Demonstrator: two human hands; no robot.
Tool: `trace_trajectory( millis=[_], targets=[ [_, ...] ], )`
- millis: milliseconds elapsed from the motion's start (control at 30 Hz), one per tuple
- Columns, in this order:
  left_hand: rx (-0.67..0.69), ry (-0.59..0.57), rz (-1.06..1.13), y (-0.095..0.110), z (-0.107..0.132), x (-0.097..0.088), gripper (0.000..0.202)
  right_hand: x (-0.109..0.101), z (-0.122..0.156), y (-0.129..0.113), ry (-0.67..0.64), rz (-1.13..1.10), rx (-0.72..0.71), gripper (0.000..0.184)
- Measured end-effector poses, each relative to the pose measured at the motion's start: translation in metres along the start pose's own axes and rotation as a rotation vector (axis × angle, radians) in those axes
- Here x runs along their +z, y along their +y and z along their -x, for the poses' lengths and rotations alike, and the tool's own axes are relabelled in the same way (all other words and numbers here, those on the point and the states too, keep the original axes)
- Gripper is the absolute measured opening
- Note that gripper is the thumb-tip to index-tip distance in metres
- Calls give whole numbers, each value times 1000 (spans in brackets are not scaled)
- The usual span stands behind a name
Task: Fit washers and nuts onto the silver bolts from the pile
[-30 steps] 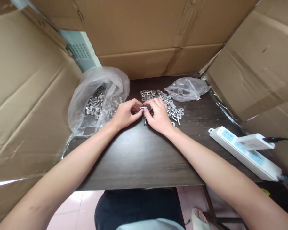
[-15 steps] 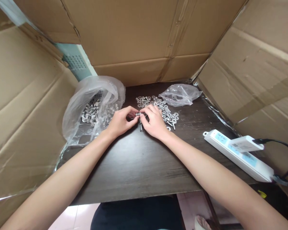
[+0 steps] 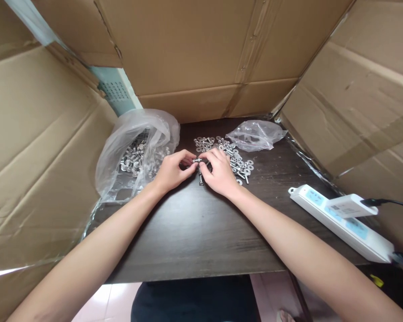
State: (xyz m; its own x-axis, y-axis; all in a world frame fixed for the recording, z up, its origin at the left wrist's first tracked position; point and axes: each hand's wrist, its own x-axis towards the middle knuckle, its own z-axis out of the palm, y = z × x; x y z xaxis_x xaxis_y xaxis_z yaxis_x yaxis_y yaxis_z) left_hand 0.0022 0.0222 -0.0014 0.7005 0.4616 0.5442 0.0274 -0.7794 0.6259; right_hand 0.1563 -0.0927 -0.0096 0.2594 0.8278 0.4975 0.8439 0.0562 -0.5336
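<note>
My left hand (image 3: pixel 171 171) and my right hand (image 3: pixel 219 172) meet over the far middle of the dark wooden table (image 3: pixel 195 228). Both pinch one small metal bolt (image 3: pixel 197 160) held level between their fingertips. Another bolt (image 3: pixel 200 180) lies on the table just below the hands. Behind my right hand spreads a loose pile of washers and bolts (image 3: pixel 233 156). To the left of my left hand lies an open clear plastic bag of bolts (image 3: pixel 134 152).
A crumpled clear bag (image 3: pixel 255 134) lies at the back right. A white power strip (image 3: pixel 342 223) with a white adapter (image 3: pixel 349 205) plugged in lies along the right edge. Cardboard walls (image 3: pixel 201 58) close in the left, back and right.
The hands stay pinched on the same bolt with small finger shifts. The view has drifted a little as my head moved.
</note>
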Motion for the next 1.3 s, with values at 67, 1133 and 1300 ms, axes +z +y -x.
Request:
trace_trajectory(
  millis=[67,1133,1300],
  targets=[
    [4,-6,-5,0,0,0,13,0,0,0,-2,2,4,14],
    [-15,-34,2,1,1,-1,13,-1,1,-1,-35,12,11,17],
    [-20,-40,-3,2,2,-1,13,0,1,0,-37,18,16,19]
  ],
)
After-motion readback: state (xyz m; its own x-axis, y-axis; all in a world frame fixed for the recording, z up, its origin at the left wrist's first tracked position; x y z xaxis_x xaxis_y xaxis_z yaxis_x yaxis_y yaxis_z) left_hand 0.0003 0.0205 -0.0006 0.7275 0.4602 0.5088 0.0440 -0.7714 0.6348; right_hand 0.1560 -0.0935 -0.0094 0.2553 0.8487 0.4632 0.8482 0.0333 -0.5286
